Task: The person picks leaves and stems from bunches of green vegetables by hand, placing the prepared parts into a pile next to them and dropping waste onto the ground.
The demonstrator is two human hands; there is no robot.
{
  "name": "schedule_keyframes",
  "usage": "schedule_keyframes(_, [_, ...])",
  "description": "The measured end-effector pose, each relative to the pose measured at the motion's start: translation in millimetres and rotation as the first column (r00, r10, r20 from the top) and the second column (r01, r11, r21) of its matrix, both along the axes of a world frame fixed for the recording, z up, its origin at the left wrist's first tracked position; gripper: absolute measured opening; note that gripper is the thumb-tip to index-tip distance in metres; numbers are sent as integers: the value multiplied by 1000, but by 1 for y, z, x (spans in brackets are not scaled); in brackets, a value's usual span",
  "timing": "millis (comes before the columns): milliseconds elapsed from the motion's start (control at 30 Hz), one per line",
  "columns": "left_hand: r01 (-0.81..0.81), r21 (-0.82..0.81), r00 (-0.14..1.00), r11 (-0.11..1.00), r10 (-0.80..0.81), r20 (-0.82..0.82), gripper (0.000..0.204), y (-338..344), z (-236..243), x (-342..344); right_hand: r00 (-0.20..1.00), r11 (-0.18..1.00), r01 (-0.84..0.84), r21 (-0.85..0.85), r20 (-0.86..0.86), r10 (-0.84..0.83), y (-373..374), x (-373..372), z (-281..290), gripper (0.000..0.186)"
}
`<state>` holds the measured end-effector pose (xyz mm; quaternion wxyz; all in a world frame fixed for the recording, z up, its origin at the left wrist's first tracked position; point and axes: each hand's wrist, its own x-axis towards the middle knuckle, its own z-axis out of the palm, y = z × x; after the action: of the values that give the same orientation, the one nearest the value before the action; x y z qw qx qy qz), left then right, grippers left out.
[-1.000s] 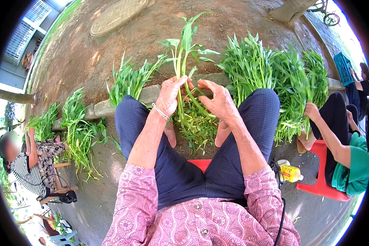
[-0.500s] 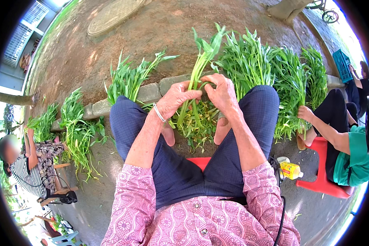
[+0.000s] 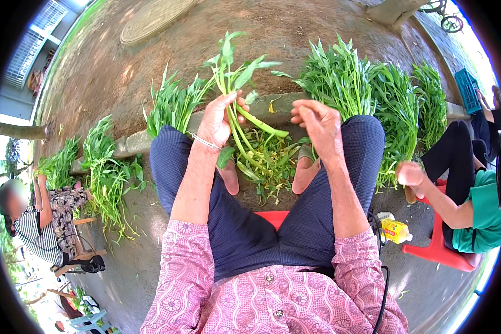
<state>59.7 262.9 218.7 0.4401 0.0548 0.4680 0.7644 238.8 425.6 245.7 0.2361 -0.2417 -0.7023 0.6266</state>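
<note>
My left hand [image 3: 218, 118] grips a small bunch of green leafy stalks [image 3: 235, 72], held upright above my knees with the cut stems pointing down to the right. My right hand [image 3: 317, 123] hovers beside it with fingers curled, a little apart from the stems, and I cannot see anything in it. Between my bare feet lies a loose pile of trimmed leaves and stems [image 3: 264, 161]. I sit on a red stool [image 3: 275, 216].
Bundles of the same greens lie along the curb: one to the left [image 3: 172, 103], a large one to the right [image 3: 339, 78], more further out [image 3: 108, 172]. A person in green [image 3: 473, 206] sits on a red stool at right; another person [image 3: 36, 222] sits at left. A yellow bottle [image 3: 398, 230] lies on the ground.
My right hand has let go of the bunch and drawn off to the right. My left hand now holds the stalks alone and has tilted them leftward.
</note>
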Motion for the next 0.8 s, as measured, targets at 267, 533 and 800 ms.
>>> schedule_keyframes(267, [-119, -48, 992, 992, 120, 28, 26, 0, 1, 2, 958, 958, -272, 93, 116, 261, -27, -1, 9, 21])
schedule_keyframes(533, [-69, -19, 994, 997, 71, 84, 23, 1, 3, 6, 934, 946, -315, 71, 200, 296, -27, -3, 0, 22])
schedule_keyframes(800, [-58, -46, 995, 997, 54, -79, 21, 8, 1, 15, 944, 950, -308, 59, 145, 297, -27, -4, -1, 21])
